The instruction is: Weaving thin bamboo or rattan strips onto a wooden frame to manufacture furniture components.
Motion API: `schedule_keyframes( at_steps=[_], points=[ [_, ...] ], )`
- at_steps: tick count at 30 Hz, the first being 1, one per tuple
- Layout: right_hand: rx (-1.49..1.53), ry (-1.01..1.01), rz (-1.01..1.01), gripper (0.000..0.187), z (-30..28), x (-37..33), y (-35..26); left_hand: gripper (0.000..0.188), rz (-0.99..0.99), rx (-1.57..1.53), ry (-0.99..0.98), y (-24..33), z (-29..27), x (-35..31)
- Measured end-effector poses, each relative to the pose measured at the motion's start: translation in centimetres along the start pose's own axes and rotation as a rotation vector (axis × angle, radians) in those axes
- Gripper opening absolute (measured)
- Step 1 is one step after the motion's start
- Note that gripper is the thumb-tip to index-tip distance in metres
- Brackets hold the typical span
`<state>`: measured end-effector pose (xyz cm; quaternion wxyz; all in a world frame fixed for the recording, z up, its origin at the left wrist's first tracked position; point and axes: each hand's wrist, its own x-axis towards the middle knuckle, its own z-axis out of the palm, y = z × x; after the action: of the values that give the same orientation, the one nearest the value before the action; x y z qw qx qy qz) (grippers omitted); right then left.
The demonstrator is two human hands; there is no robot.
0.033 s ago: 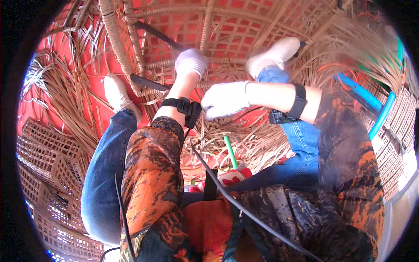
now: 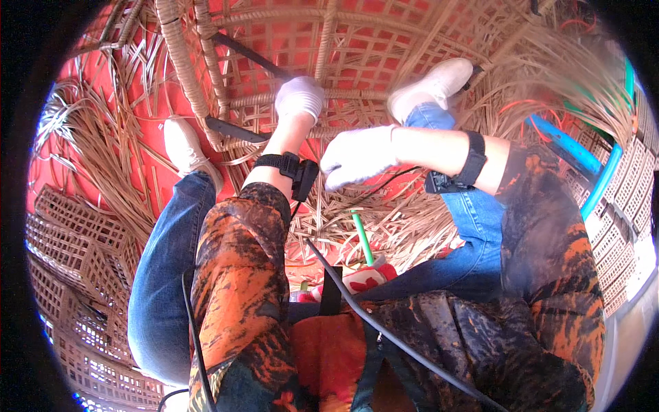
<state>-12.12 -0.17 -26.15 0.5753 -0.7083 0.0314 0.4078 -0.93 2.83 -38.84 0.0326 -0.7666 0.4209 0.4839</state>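
Observation:
In a white glove, my left hand [image 2: 300, 97] is closed at the lower edge of a large woven wicker panel [image 2: 274, 31], on a wrapped crosspiece. Its fingertips are hidden behind the back of the hand. Nearer to me and to the right, my right hand [image 2: 360, 156], also gloved, is closed with its thumb against the curled fingers. Whatever it pinches, if anything, I cannot make out. A dark flat bar [image 2: 250, 55] runs across the panel up to my left hand. Another dark bar [image 2: 237, 129] lies lower, at the panel's corner.
Loose wicker strips [image 2: 117, 151] are strewn on the red ground at left, and more strips [image 2: 563, 82] fan out, blurred, at upper right. Woven pieces [image 2: 86, 233] lie at far left. A green stick [image 2: 362, 237] lies between my legs; a blue tube [image 2: 600, 182] stands at right.
My right hand has shifted very slightly to the right, with its forearm. My left hand stays in place at the wicker panel.

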Motion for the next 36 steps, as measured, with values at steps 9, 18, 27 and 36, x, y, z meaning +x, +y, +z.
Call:
schedule_keyframes(
  at_steps=[9, 18, 27, 36],
  points=[
    [0.664, 0.768, 0.220, 0.021, -3.4, 4.5, 15.2, 0.034, -0.177, -0.172, 0.194, -1.6, 1.4, 0.1],
    [0.736, 1.062, 0.440, 0.025, -1.6, 7.2, 13.0, 0.034, -0.121, 0.015, 0.195, -3.5, -1.0, -0.4],
    [0.743, 0.824, 0.239, 0.024, -3.3, 5.7, 15.3, 0.029, -0.104, 0.027, 0.209, -2.5, -0.1, 0.3],
    [0.137, 0.431, 0.168, 0.035, -6.0, 8.2, 21.5, 0.023, 0.079, 0.123, 0.186, -1.4, -1.8, 0.2]
  ],
)
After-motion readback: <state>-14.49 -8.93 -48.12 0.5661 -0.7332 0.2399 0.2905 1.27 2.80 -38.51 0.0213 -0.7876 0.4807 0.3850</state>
